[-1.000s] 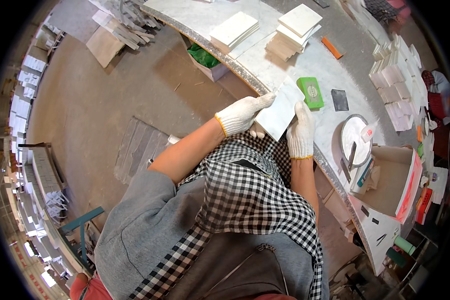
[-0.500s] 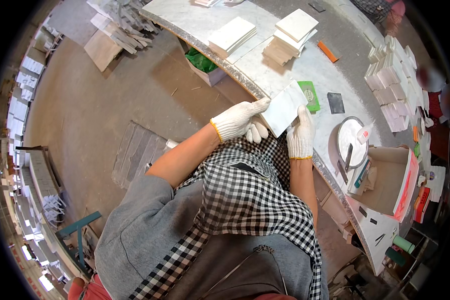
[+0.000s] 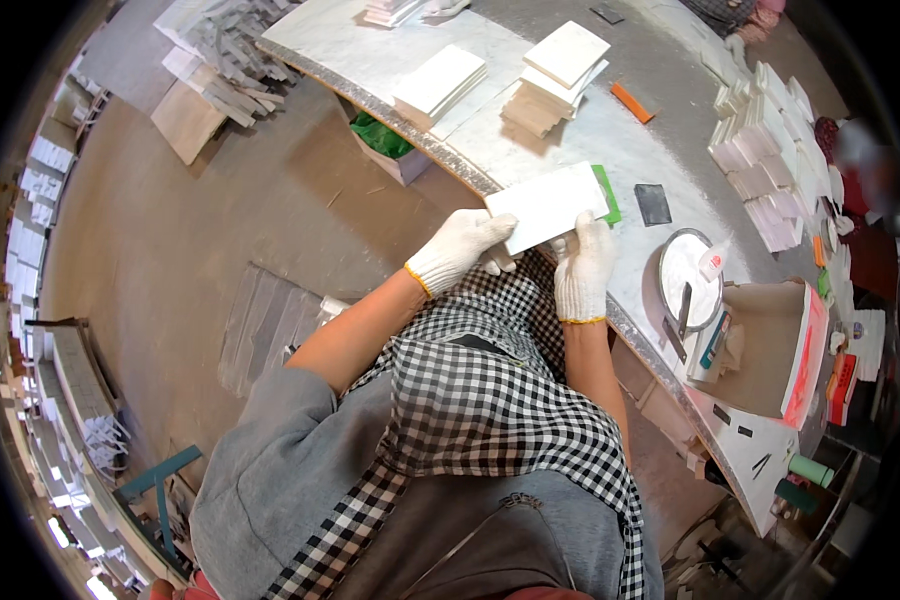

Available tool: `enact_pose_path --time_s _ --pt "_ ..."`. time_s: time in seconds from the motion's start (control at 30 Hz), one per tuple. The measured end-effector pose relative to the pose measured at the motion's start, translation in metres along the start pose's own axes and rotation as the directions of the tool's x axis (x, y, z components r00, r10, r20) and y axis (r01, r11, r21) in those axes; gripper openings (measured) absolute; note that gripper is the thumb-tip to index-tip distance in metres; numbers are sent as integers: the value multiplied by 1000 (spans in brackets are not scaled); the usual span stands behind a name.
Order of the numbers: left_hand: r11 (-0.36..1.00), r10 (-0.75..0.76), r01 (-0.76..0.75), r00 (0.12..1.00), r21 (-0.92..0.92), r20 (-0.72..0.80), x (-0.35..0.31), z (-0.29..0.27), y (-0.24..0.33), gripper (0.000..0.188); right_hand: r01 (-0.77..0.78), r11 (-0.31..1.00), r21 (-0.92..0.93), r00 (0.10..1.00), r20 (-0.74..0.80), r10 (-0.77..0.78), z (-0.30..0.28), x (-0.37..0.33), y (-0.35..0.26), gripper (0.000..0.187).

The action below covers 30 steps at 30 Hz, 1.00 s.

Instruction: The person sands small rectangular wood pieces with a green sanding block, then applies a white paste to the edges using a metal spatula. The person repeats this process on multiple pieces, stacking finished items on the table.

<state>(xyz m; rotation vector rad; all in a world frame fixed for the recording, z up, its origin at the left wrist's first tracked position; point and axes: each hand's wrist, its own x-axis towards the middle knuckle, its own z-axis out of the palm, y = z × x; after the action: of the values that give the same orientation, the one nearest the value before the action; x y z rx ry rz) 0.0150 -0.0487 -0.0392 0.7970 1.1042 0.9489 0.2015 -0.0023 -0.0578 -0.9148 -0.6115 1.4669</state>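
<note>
Between my two gloved hands is a white rectangular tile, held over the near edge of the table. My left hand grips its left end, thumb on top and fingers curled below. At the lower right corner, my right hand closes on it with the thumb above. Both hands wear white knit gloves with yellow cuffs. Partly behind the tile's right end lies a green pad. A dark grey square pad rests to the right of it.
Stacked tiles stand on the table: a left stack, a middle stack, several at right. An orange block lies between. Nearer are a bowl of white paste and an open carton. Another person's hand shows far right.
The tile has turned from a steep slant to a flatter one, its face now brighter and plainer. My hands moved slightly left with it, and the whole view shifted a little.
</note>
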Motion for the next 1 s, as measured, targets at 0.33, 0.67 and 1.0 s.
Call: enact_pose_path --time_s 0.33,0.67,1.0 --pt "892 116 -73 991 -446 69 4 -12 -6 68 29 998 -63 993 118 -21 16 -13 -15 30" --pt "794 161 -74 983 -603 90 7 -14 -5 62 79 967 -242 995 84 -60 11 -19 -14 33" --pt "759 78 3 992 -651 96 17 -29 -22 54 146 915 -375 988 108 -113 21 -34 -24 29"
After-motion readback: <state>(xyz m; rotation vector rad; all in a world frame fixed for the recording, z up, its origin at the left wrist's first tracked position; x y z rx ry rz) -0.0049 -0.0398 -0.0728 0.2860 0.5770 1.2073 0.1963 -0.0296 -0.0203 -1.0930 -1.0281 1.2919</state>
